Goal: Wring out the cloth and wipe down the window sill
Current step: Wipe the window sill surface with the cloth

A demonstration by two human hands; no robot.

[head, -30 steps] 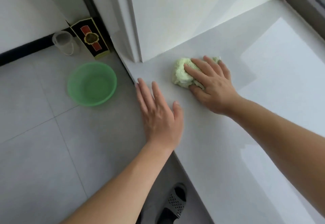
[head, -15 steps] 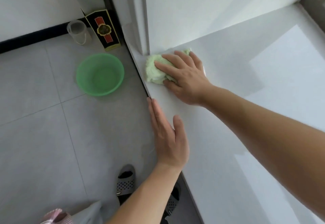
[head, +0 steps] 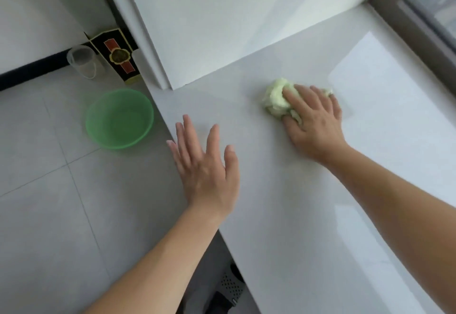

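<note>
A bunched pale green cloth (head: 275, 100) lies on the white window sill (head: 296, 202), out from the wall corner. My right hand (head: 313, 122) presses flat on the cloth's right part, fingers pointing left, and covers much of it. My left hand (head: 206, 168) rests open and flat on the sill's left edge, fingers spread, holding nothing.
Down on the grey tiled floor stands a green plastic basin (head: 119, 118). Behind it are a clear plastic cup (head: 82, 62) and a black and gold box (head: 118, 58) against the wall. The window frame (head: 414, 17) runs along the sill's far right. A slipper (head: 229, 286) shows below the sill edge.
My right hand has slid the cloth to the right, away from the wall corner, toward the window. My left hand stays flat on the sill's edge with its fingers now spread.
</note>
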